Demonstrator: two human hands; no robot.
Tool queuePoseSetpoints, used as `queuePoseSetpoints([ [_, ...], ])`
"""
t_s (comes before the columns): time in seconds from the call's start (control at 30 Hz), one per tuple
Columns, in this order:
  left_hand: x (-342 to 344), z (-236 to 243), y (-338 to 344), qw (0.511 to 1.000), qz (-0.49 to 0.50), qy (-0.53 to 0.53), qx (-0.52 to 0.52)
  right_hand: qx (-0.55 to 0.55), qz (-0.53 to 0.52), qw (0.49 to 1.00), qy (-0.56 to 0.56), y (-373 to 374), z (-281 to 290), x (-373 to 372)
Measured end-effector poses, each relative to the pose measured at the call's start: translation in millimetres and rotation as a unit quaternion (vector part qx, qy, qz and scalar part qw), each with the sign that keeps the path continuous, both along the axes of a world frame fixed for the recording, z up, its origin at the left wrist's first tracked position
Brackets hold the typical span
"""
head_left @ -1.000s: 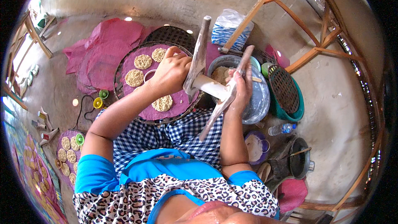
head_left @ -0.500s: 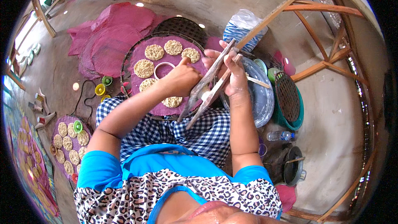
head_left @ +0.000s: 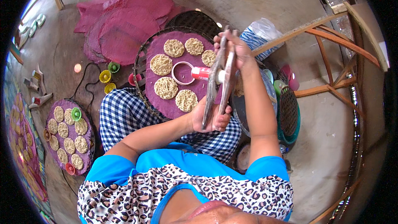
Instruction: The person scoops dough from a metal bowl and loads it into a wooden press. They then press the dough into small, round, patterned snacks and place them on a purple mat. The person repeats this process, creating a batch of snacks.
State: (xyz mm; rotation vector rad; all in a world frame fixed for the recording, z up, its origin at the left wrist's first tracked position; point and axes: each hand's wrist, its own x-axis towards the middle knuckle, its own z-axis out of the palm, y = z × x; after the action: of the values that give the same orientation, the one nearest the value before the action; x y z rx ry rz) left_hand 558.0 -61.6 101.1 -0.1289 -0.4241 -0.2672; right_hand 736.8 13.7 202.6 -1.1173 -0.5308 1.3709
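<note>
Both my hands grip a wooden two-handled hand press [head_left: 214, 81], its two long bars nearly upright in the view. My left hand [head_left: 211, 116] closes round the near ends, and my right hand [head_left: 237, 49] wraps the far ends. Between the bars sits a white plunger [head_left: 221, 76]; a red cylinder [head_left: 201, 73] sticks out leftward from it, toward a pale ring [head_left: 183, 73]. This ring lies on a purple mesh sheet [head_left: 155, 103] on a round tray. Several coiled noodle-like dough rounds [head_left: 161, 64] lie around the ring.
At left, a second purple-covered tray [head_left: 86, 157] holds more rounds. Green and yellow plastic cups [head_left: 105, 76] stand near a dark cord. Purple mesh sheets [head_left: 120, 29] are piled beyond the tray. To the right are basins [head_left: 293, 135], a white-and-blue bag [head_left: 259, 37] and a wooden frame [head_left: 331, 89].
My left hand has left the dough rounds and now holds the near ends of the press. The press has swung more upright, and its red cylinder has come into sight. The view has shifted.
</note>
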Motion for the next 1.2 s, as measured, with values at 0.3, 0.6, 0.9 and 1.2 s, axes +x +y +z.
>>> queuePoseSetpoints([
  [0.3, 6.5, -25.5, 39.6, 0.982, 0.057, -0.029, -0.18, -0.277, 0.043, 0.914, -0.295, 108.0, -63.9, -27.2],
  [0.6, -13.0, -26.7, 50.8, 0.974, 0.053, -0.032, -0.22, -0.342, 0.094, 0.891, -0.283, 130.2, -84.0, -41.0],
  [0.9, -26.4, -42.5, 64.4, 0.98, 0.086, 0.077, -0.162, -0.28, 0.072, 0.9, -0.327, 146.7, -87.2, -81.2],
  [1.2, -4.4, -49.2, 78.4, 0.983, 0.057, 0.155, -0.082, -0.237, -0.048, 0.904, -0.352, 142.5, -77.0, -51.3],
])
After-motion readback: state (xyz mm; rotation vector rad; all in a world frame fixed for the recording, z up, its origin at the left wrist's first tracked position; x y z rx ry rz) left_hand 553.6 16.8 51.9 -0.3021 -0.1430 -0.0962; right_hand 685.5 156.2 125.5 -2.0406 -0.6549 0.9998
